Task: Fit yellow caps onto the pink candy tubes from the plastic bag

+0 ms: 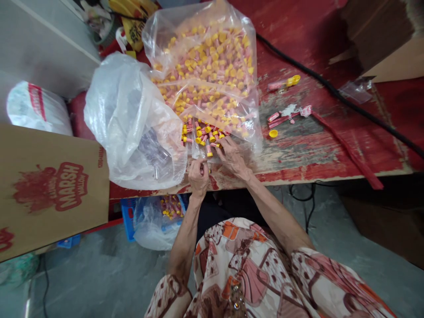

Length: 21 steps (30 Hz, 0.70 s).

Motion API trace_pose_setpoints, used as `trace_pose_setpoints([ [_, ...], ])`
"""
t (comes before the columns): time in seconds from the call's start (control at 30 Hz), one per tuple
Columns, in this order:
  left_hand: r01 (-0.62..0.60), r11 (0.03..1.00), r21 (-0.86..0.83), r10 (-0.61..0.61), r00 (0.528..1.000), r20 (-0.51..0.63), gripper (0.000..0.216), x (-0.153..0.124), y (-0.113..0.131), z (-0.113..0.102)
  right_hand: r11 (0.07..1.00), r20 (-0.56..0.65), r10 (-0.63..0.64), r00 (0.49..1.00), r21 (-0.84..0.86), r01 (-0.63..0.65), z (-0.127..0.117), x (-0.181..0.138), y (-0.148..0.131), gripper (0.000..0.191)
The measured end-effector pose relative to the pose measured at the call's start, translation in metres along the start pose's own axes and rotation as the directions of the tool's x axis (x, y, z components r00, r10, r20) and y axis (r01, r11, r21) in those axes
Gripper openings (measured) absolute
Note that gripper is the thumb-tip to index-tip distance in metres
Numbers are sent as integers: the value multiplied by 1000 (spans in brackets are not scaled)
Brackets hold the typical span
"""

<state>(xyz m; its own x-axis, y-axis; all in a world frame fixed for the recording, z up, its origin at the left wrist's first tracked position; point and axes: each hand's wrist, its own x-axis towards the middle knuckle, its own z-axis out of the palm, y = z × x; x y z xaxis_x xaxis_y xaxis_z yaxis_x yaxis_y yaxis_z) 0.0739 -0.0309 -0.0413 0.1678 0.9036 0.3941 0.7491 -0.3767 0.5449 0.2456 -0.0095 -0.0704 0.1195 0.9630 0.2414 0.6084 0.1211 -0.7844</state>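
Observation:
A large clear plastic bag (202, 108) lies on the bench, full of small pink-and-white tubes with yellow caps. Several of these capped tubes (209, 148) have spilled at its near mouth. My left hand (198, 176) is closed at the bench's front edge, around what looks like one small tube, mostly hidden by the fingers. My right hand (233, 157) reaches over the spilled tubes with its fingers stretched out and apart, the fingertips touching the nearest ones. Left of the pile, a whitish plastic bag (132, 119) holds clear empty-looking tubes.
A cardboard box (53, 190) stands at the left. On the red bench (298, 154) lie loose tubes, a yellow cap (273, 133), a red strip (347, 150) and a black cable (311, 75). Below the bench, a blue crate (128, 218) holds a bag of more tubes.

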Motion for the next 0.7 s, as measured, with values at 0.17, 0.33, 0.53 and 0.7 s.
trace_pose_setpoints([
  [0.17,32,999,13,-32,999,6,16,0,-1,1,1000,-13,-1,1000,-7,1,0,0,0,31],
  [0.33,14,1000,11,-14,1000,-2,16,0,-3,1,1000,-17,-9,1000,30,9,1,-1,1,34],
  [0.53,44,999,10,-44,999,1,15,0,-3,0,1000,-9,7,1000,10,-7,0,0,0,33],
  [0.7,30,1000,-2,-30,999,-14,17,-1,-1,0,1000,-19,-2,1000,23,3,1,0,-1,33],
])
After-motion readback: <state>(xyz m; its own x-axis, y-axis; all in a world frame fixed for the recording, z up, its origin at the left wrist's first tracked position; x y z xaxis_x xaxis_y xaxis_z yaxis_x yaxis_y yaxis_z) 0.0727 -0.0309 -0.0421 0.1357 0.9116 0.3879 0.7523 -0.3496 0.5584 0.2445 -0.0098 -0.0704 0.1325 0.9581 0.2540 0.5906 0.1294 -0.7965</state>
